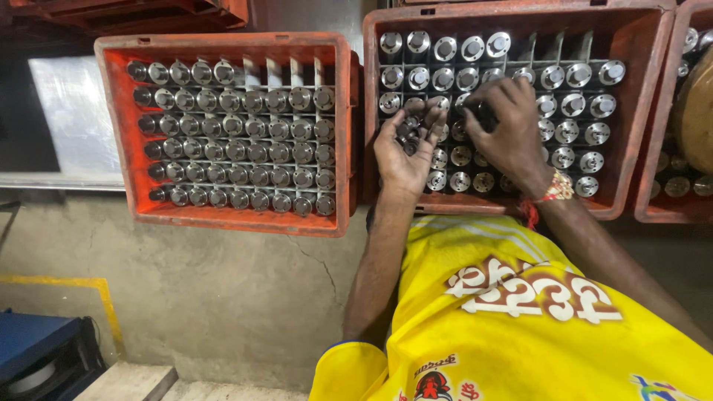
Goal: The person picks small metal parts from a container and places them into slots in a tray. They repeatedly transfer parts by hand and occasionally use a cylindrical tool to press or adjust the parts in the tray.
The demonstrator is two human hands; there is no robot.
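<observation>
My left hand point(405, 148) is cupped palm-up over the right orange crate point(642, 111) and holds several small dark metal rings point(408, 134). My right hand point(505, 126) reaches palm-down into the same crate, fingertips pinched on a small dark part point(481, 113) among the upright shiny metal cylinders point(572, 100) that stand in the crate's divider cells. A red and gold thread band point(553, 191) circles my right wrist.
A second orange crate point(119, 134) full of similar metal cylinders point(238, 141) sits to the left. A third crate's edge point(687, 111) shows at far right. A concrete floor with a yellow line point(82, 286) and a blue box point(37, 349) lie below.
</observation>
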